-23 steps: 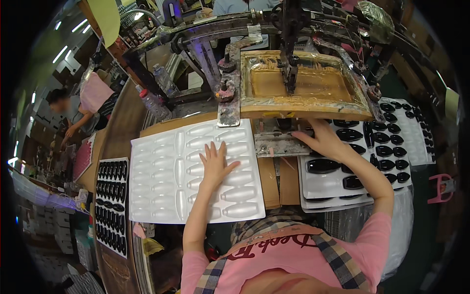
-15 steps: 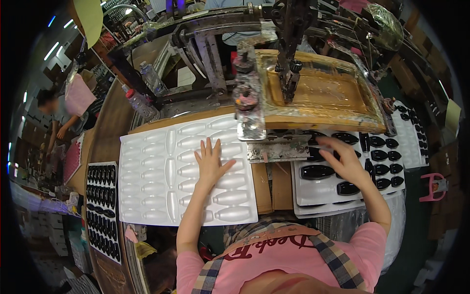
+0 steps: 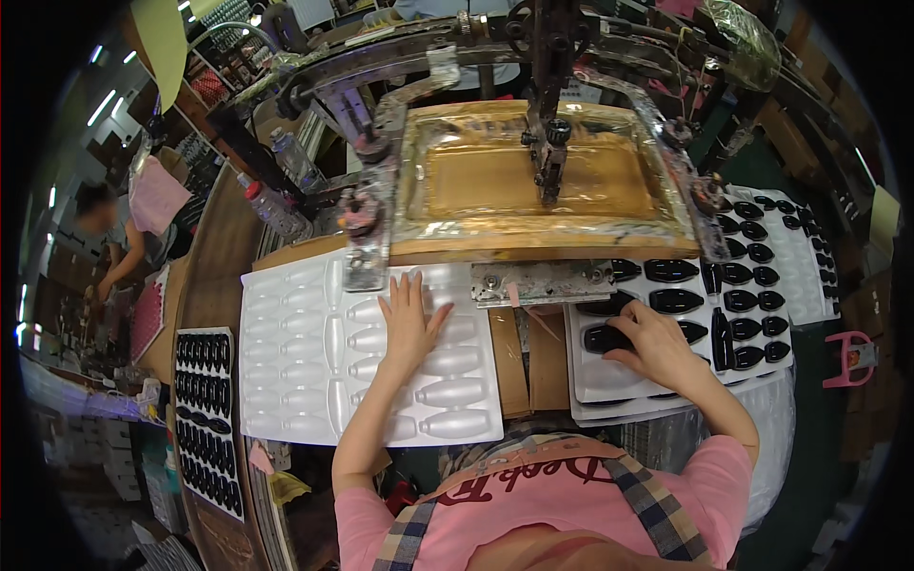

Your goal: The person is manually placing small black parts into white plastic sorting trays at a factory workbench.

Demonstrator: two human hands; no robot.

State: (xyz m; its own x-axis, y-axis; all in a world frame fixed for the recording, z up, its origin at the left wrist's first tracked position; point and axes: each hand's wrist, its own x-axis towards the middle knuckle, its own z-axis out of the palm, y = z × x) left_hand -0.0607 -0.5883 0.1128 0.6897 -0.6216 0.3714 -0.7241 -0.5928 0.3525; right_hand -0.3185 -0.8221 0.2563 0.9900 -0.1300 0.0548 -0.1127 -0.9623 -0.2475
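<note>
My left hand (image 3: pixel 409 328) lies flat, fingers spread, on a white moulded tray (image 3: pixel 286 357) whose bottle-shaped hollows hold nothing black. Over at the right, my right hand (image 3: pixel 664 347) curls around one end of a glossy black bottle-shaped piece (image 3: pixel 600 339), thumb on the near side and fingers on the far side. That piece lies at the left part of a second white tray (image 3: pixel 609 381), which carries several more such black pieces (image 3: pixel 674 301). Part of the held piece is hidden under my fingers.
Beyond my hands hangs a wooden-framed printing screen (image 3: pixel 543 243), its left bracket (image 3: pixel 367 252) over the white tray's far edge. A metal block (image 3: pixel 543 284) sits between the trays. Left stand a tray of small black pieces (image 3: pixel 204 419) and a red-capped bottle (image 3: pixel 276 209). A person works far left.
The printing screen has slid left, its bracket now over the left tray. My right hand has come down and closed on a black piece. My left hand stays on the tray.
</note>
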